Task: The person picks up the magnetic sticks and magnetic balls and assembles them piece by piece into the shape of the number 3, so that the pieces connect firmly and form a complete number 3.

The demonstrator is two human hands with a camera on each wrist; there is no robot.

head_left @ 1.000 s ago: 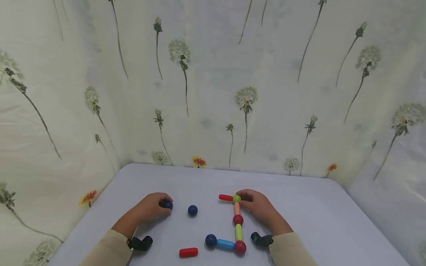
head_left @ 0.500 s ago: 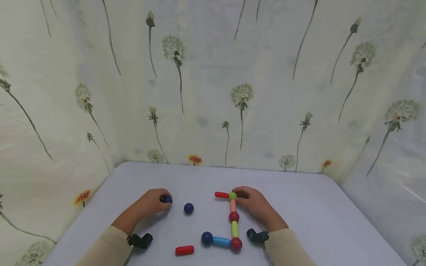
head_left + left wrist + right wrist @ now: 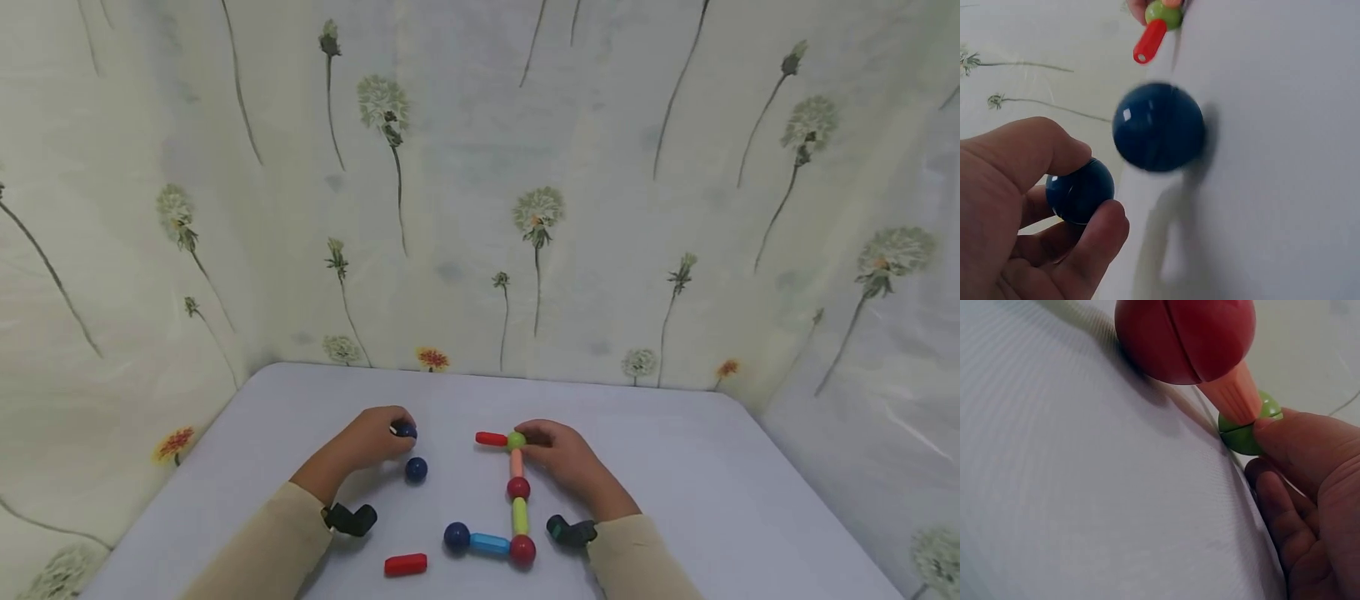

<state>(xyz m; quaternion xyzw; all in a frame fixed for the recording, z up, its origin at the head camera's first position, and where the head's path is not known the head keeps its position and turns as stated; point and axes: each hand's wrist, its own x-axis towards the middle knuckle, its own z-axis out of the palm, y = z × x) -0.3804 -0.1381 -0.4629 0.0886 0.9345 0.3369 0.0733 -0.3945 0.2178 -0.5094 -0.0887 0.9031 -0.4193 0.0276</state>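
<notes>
My left hand [image 3: 378, 437] pinches a dark blue ball [image 3: 1080, 190] between thumb and fingers, just beyond a second dark blue ball [image 3: 416, 470] lying on the table. My right hand [image 3: 558, 454] grips the green ball [image 3: 1244, 439] at the far corner of a chain of toy sticks and balls. From that ball a red stick [image 3: 491, 438] points left. A salmon stick [image 3: 517, 463] runs toward me to a red ball [image 3: 518, 488], then a yellow-green stick [image 3: 521, 517] joins another red ball [image 3: 522, 550]. A light blue stick [image 3: 490, 543] links it to a dark blue ball [image 3: 457, 537].
A loose red stick [image 3: 405, 565] lies near the front, left of the chain. The white table [image 3: 675, 483] backs onto a dandelion-print curtain [image 3: 465, 208]. Dark wrist-worn devices sit at both cuffs, the right one [image 3: 572, 531] close beside the chain.
My left hand has carried its blue ball to the right and farther back, nearer the chain. My right hand keeps its grip on the green ball. The head view has shifted slightly.
</notes>
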